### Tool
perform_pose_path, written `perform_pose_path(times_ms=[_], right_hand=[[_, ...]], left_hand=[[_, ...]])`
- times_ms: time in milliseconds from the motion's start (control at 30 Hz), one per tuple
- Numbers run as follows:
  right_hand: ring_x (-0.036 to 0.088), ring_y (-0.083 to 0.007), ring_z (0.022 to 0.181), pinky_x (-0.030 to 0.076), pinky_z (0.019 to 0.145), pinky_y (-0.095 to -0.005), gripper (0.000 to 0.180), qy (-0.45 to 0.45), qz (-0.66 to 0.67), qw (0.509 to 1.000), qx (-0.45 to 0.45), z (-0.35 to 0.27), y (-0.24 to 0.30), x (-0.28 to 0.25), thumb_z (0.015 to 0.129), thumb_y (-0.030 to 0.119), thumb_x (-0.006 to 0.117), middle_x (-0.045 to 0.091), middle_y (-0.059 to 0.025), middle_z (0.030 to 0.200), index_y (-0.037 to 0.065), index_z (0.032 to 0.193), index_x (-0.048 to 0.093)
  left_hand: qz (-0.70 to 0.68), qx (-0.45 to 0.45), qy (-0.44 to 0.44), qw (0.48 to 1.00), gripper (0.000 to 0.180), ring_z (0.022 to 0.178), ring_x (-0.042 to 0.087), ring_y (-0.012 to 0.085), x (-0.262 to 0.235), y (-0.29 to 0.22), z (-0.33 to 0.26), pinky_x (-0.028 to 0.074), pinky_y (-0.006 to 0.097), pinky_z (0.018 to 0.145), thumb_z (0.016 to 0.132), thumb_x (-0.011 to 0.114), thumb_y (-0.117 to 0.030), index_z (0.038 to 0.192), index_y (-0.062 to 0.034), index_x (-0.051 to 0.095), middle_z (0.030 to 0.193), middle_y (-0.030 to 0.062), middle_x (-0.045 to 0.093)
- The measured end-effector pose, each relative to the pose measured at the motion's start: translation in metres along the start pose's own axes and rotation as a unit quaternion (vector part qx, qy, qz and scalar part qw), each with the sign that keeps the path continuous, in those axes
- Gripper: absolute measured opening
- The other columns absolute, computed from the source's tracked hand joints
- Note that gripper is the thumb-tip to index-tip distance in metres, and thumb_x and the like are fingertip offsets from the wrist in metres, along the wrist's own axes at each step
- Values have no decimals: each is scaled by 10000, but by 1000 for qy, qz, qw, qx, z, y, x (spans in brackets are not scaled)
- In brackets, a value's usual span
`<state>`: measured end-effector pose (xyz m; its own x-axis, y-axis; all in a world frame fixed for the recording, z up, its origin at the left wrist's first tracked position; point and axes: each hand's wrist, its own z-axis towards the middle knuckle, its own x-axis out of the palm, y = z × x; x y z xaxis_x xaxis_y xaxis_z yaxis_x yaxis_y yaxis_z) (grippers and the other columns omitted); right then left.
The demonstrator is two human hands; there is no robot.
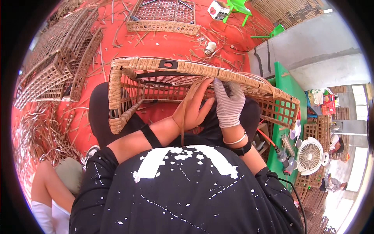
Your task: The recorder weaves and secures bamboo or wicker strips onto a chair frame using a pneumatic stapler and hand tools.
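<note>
A tan woven rattan frame with lattice sides rests across my lap, its wrapped long rail facing up. A flat rattan strip runs from this rail down past my left wrist toward my shirt. My left hand is bare, with straight fingers reaching up to the rail and the thumb apart; the strip lies along it. Close beside it, my right hand, in a grey striped glove, bends its fingers at the rail and pinches where the strip meets it. The right fingertips are partly hidden.
Several lattice panels stack at left above loose strips. Another woven frame lies ahead on the red floor covering. At right are a green table, a white fan and a power tool. Someone's bare arm shows lower left.
</note>
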<state>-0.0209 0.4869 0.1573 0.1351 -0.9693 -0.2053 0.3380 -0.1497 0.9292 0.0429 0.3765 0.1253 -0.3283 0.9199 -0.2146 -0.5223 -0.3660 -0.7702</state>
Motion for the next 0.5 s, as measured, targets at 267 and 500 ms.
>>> perform_pose_path(times_ms=[267, 500], right_hand=[[488, -33, 595, 393, 534, -197, 111, -3, 43, 999, 30, -1, 5, -1, 832, 60, 681, 592, 5, 711, 1, 904, 622], [498, -37, 572, 397, 504, -198, 122, 4, 7, 998, 69, -6, 5, -14, 830, 87, 685, 584, 3, 692, 9, 892, 613]], left_hand=[[-59, -36, -9, 998, 501, 1264, 403, 366, 9, 3, -1, 307, 395, 1051, 906, 518, -91, 1355, 48, 344, 1342, 249, 419], [-235, -205, 23, 950, 364, 1054, 535, 136, -2, 12, 11, 403, 277, 938, 930, 528, -114, 1267, 20, 494, 1213, 82, 560]])
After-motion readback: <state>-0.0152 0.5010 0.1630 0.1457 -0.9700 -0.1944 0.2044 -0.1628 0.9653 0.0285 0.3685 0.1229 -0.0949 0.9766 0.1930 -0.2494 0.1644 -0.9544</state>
